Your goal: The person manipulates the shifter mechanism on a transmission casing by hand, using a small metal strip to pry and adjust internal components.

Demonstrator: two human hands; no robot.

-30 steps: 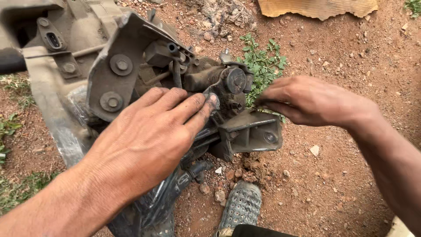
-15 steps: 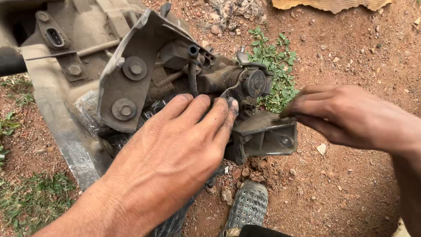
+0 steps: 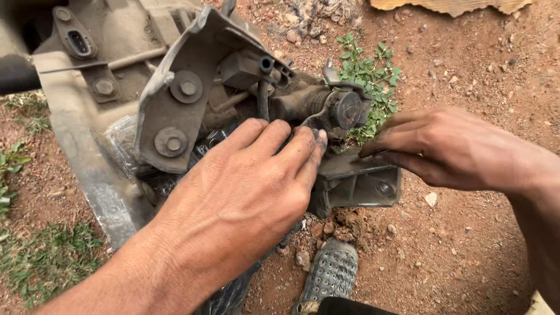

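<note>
Dusty metal assembly (image 3: 175, 116), lying on red dirt ground (image 3: 466, 245): judged heavy, rigid, greasy; best held by its flat bracket plates. Left hand (image 3: 245, 198), fingers spread flat, pressing its middle. Right hand (image 3: 455, 149), fingertips pinched together at the lower bracket (image 3: 356, 181); anything between them cannot be told. Cylindrical part (image 3: 344, 108) above. Green weed (image 3: 373, 73) behind. Perforated shoe (image 3: 329, 274) below.

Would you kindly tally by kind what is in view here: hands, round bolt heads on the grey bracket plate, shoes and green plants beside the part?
Hands: 2, left hand and right hand
Round bolt heads on the bracket plate: 2, upper and lower
Shoes: 1
Leafy plants beside the part: 1
Total: 6
</note>
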